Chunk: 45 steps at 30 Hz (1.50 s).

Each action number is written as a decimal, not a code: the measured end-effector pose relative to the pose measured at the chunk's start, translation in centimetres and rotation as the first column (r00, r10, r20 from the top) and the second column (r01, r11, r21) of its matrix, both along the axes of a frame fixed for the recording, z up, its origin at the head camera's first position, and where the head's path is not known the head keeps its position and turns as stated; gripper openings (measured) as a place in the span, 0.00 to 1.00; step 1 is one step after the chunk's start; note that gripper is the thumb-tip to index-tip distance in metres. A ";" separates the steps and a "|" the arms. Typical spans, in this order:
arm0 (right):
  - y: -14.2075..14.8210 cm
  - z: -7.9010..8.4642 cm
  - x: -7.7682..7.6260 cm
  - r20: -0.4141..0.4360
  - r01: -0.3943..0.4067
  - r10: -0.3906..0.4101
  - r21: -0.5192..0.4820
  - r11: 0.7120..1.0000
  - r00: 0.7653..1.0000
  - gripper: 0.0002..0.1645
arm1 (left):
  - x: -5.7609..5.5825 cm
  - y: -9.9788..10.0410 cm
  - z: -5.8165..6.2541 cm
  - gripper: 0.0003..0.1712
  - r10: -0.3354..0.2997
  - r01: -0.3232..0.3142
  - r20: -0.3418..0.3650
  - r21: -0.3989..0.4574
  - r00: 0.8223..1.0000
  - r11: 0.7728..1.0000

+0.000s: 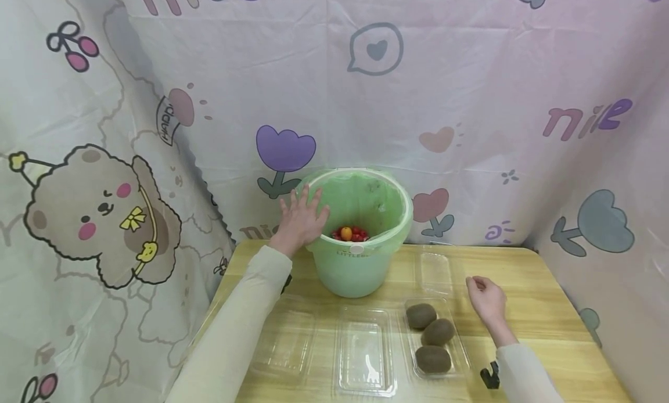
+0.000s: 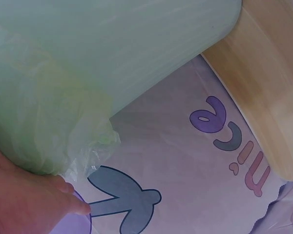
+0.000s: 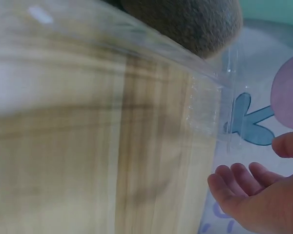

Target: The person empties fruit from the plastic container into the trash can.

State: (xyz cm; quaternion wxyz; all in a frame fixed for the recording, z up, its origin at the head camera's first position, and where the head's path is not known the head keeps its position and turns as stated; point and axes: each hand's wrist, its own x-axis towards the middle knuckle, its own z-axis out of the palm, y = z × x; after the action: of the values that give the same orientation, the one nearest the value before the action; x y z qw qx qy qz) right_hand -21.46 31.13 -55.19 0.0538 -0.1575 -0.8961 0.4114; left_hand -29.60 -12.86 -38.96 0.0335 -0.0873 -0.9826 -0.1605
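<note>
A pale green bucket (image 1: pixel 352 278) lined with a thin green bag (image 2: pixel 53 122) stands at the back of the table. Small red fruits (image 1: pixel 357 236) and an orange one lie at its bottom. My left hand (image 1: pixel 300 220) is at the bucket's left rim with its fingers spread; in the left wrist view it borders the bag. Over the right side of the table hovers my right hand (image 1: pixel 488 303), its fingers loosely curled and nothing in them. To its left, several brown kiwis (image 1: pixel 438 333) lie in a clear plastic box (image 1: pixel 462 365).
A transparent plastic box (image 1: pixel 366 356) lies at the front middle of the wooden table (image 1: pixel 549 310). Another clear box (image 1: pixel 284 345) is at its left, partly behind my left sleeve. One more clear piece (image 1: pixel 435 272) lies right of the bucket. Printed cloth (image 1: pixel 470 72) hangs behind.
</note>
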 end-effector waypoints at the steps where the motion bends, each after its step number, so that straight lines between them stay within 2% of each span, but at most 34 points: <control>1: 0.0 0.0 0.4 -0.003 -0.006 0.006 0.005 1.000 1.000 0.33 | 0.0 0.0 -0.1 0.41 0.000 0.000 -0.003 -0.002 1.000 1.000; 5: -0.1 -0.3 1.8 -0.001 -0.027 0.027 0.030 0.999 1.000 0.34 | -0.1 0.0 -0.2 0.40 0.001 -0.001 -0.010 -0.001 1.000 1.000; 11: -0.6 -0.4 4.0 0.064 -0.140 0.140 -0.003 0.990 0.988 0.37 | -0.1 0.0 -0.2 0.42 0.003 -0.003 -0.021 -0.018 1.000 1.000; 23: -2.8 -2.2 6.9 0.069 -0.176 0.180 -0.052 0.983 0.981 0.24 | -0.1 0.0 -0.1 0.41 -0.004 0.004 -0.007 -0.008 1.000 1.000; 29: -3.2 -2.6 7.1 0.065 -0.167 0.172 -0.083 0.983 0.983 0.23 | -0.1 0.0 -0.1 0.41 -0.005 0.005 0.001 0.003 1.000 1.000; 36: -2.9 -3.3 7.2 0.100 -0.148 0.165 -0.158 0.976 0.981 0.26 | -0.1 0.0 -0.2 0.42 -0.010 0.010 0.008 0.009 1.000 1.000; 45: -2.9 -3.5 7.0 0.102 -0.140 0.159 -0.168 0.976 0.982 0.24 | -0.2 0.0 -0.3 0.41 -0.004 0.004 0.002 -0.003 1.000 1.000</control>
State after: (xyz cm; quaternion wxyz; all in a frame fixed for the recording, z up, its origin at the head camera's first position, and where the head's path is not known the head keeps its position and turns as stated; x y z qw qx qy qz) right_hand -14.42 28.27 -58.69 -0.0418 -0.1169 -0.8710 0.4754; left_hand -29.82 -12.89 -39.25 0.0322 -0.0892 -0.9827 -0.1594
